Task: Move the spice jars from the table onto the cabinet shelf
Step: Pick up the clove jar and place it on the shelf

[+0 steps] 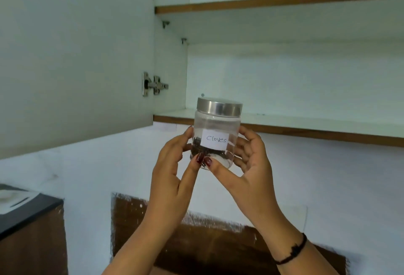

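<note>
A clear spice jar (215, 126) with a steel lid and a white label reading "Cloves" is held upright in the air, in front of the lower cabinet shelf (306, 121). Dark cloves lie at its bottom. My left hand (172, 172) grips the jar's left side, thumb on the front near the base. My right hand (253, 165) holds its right side, with its thumb under the base. The jar's lid rises just above the shelf's front edge. The shelf is bare.
The open cabinet door (72, 56) with a metal hinge (153, 83) stands to the left. An upper shelf (284, 3) sits above. A white wall runs below the cabinet, with a brown patch (207, 242). A dark counter edge (30, 213) is at lower left.
</note>
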